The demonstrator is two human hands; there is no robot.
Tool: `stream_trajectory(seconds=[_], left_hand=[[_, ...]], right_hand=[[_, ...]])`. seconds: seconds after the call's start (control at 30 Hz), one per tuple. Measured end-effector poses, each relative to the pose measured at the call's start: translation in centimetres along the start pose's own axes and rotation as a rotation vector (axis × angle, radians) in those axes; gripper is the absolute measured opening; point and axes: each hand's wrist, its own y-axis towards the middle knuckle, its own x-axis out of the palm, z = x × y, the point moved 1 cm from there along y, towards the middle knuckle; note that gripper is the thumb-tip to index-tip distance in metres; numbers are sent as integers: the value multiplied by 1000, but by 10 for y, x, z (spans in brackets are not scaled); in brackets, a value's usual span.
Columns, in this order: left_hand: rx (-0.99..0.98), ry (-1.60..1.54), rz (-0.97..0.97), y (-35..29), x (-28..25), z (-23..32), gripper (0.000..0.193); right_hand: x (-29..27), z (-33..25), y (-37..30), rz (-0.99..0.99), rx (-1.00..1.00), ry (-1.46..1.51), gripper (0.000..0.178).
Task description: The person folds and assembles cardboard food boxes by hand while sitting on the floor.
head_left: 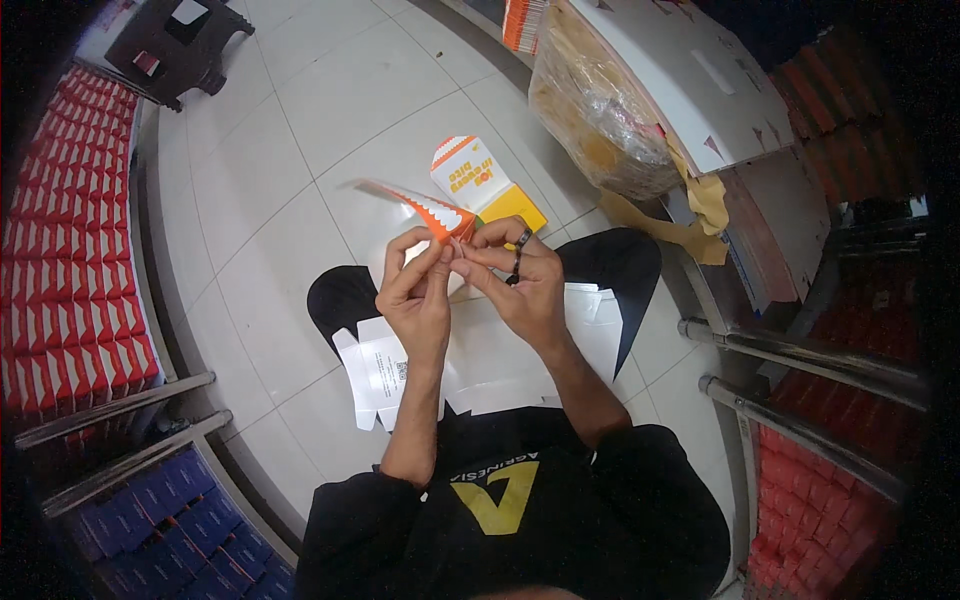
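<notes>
A folding carton point(467, 172) in white, orange and yellow stands partly folded in front of me, its panels spread at angles. My left hand point(415, 290) pinches its near corner, thumb and fingers pressed together beside an orange flap with a white scalloped edge. My right hand point(522, 283), with dark rings on its fingers, is closed on the same corner, and the two thumbs nearly meet. Flat white carton blanks point(510, 360) lie across my lap under my forearms. One white blank point(378, 370) with small dark print sticks out at the left.
Racks of red-and-white boxes point(75, 270) and blue boxes point(165, 525) stand at the left. To the right are a plastic-wrapped bundle point(600, 110), large white sheets point(700, 80), metal rails point(800, 350) and red packs point(810, 500). A dark stool point(175, 45) sits far left on the tiled floor.
</notes>
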Motion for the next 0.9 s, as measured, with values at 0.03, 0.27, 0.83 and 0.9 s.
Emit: stream_trajectory(seconds=[0.03,0.27,0.83,0.9], left_hand=[[2,1,1,0,0,0,21],[8,30,-27,-4,5,3,25],[105,121,-136,-4,2,6,25],[34,26,-156,-3,3,5,28]], right_hand=[[0,-1,0,-2,-31,-40,16],[2,10,-5,109,1,53,15],[12,0,-15,204,-108,-143,27],[11,-6,-12,199,-154,-311,28]])
